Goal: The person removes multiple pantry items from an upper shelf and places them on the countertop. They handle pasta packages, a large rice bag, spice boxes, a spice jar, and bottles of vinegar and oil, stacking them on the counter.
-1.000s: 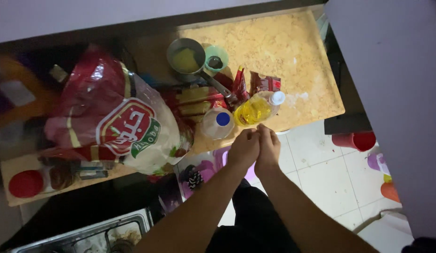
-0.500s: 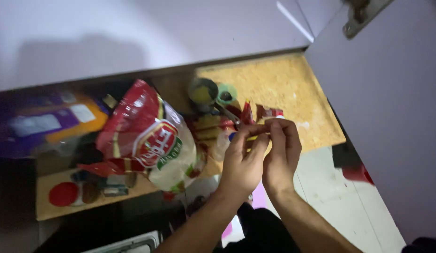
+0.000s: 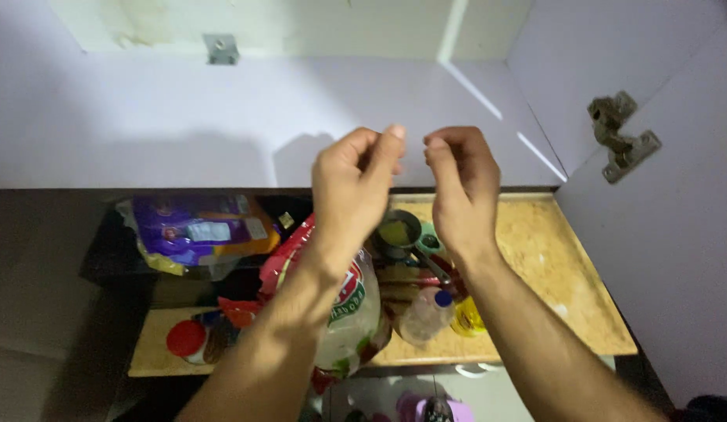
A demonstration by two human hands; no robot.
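Observation:
My left hand (image 3: 354, 187) and my right hand (image 3: 462, 184) are raised side by side in front of a pale cabinet wall (image 3: 223, 133). Their fingers are curled in, with fingertips close to thumbs. I see nothing held in either hand, and a small gap separates them. Below them lies a worktop (image 3: 551, 273) of speckled beige stone. On it stand a large red, white and green bag (image 3: 349, 312), a metal cup (image 3: 398, 232) with yellow contents and a green cup (image 3: 431, 242).
A purple and orange bag (image 3: 199, 234) lies at the back left. A clear bottle with a blue cap (image 3: 424, 316) stands beside a bottle of yellow oil (image 3: 468, 319). A red-lidded jar (image 3: 187, 340) stands front left. An open cabinet door with a hinge (image 3: 623, 139) is at the right.
Both hands have risen from the worktop's front edge to in front of the cabinet and parted slightly. The view has tilted upward, showing the cabinet interior.

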